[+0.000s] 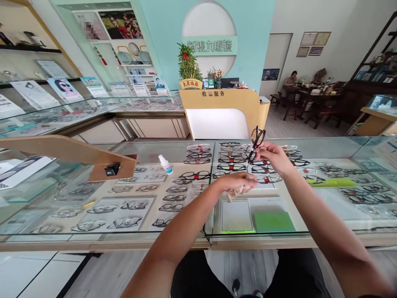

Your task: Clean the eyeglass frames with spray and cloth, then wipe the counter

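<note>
Right hand pinches the black glasses, long axis near upright — just above and beyond the left hand, closed on a cloth.

A white spray bottle stands on the glass counter. Left of the bottle sits a small black box, to its right and nearer a green pad, and beyond it a wooden cashier desk.

- glasses pinched in the right hand fingertips: plain black frame
- cloth poking out under the left hand fingers: pale beige, no print
- pad near those left fingers, on my side: flat green
- display frames just past the left fingers: mostly black, little red tags
- spray bottle well left of all the fingers: white, blue label
</note>
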### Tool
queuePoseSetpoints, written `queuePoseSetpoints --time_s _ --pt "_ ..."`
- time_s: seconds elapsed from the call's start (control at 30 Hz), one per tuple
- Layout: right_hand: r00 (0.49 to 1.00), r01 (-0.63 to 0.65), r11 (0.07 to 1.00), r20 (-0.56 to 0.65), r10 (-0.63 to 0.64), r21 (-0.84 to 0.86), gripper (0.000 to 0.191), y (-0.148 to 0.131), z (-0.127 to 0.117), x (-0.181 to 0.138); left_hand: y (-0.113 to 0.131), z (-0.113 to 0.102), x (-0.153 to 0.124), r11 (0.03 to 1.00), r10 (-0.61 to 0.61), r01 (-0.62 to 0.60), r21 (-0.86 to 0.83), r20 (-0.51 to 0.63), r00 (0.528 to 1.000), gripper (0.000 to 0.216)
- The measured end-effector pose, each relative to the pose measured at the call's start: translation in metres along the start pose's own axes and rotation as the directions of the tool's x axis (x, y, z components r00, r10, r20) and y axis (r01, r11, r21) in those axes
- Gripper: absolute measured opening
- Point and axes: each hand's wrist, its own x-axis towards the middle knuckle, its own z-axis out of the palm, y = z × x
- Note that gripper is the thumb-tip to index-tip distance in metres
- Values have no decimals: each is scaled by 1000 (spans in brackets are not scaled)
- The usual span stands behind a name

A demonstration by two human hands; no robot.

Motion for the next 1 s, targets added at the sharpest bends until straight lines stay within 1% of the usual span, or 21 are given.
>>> queuePoseSetpoints --time_s 0.03,0.07,0.13,0.2,0.27,0.33,0.43,0.53,0.63,0.7,0.73,0.8,0.87,0.93,1.0 --pt "1000 8 1000 -9 -8 7 39 5 -3 0 2 -4 -1 994 67 -74 -79 -84 994 56" --pt "1000 15 1000 -14 -15 16 40 9 -6 0 3 -9 -2 978 123 -148 -147 -169 978 54" --pt "1000 22 999 -10 -21 36 40 16 -10 0 5 -15 -3 929 191 -277 -244 -325 926 48" --pt "1000 22 999 9 -22 50 39 20 -12 -2 6 -19 -3 884 229 -374 -279 -439 869 44" --pt "998 43 997 41 -45 58 38 21 -12 -4 7 -21 -4 862 250 -427 -274 -503 827 41" --pt "992 95 993 72 -100 63 37 20 -11 -6 6 -22 -4 859 261 -443 -255 -526 809 38" --pt "982 157 986 94 -161 52 35 18 -7 -8 5 -22 -5 868 268 -435 -239 -512 816 38" --pt "980 170 985 111 -167 -14 25 19 -2 -10 3 -23 -3 876 271 -430 -219 -513 814 35" --pt "975 198 978 116 -189 -71 15 21 3 -12 0 -25 -1 882 270 -427 -198 -530 804 28" --pt "971 230 966 100 -219 -118 13 23 5 -13 -2 -26 0 894 278 -420 -158 -538 795 27" --pt "968 244 958 91 -232 -148 14 24 6 -14 -3 -27 1 903 287 -412 -119 -547 787 30" --pt "964 263 941 81 -251 -214 16 24 8 -16 -4 -28 1 923 312 -385 -4 -577 755 44" --pt "959 282 920 88 -268 -273 19 23 9 -18 -4 -29 0 928 337 -362 91 -621 708 53" --pt "949 315 888 108 -296 -334 21 22 9 -21 -2 -29 -1 921 354 -371 123 -665 658 49" --pt "939 345 860 129 -320 -377 24 22 10 -22 -1 -29 -1 908 366 -400 120 -692 622 45"
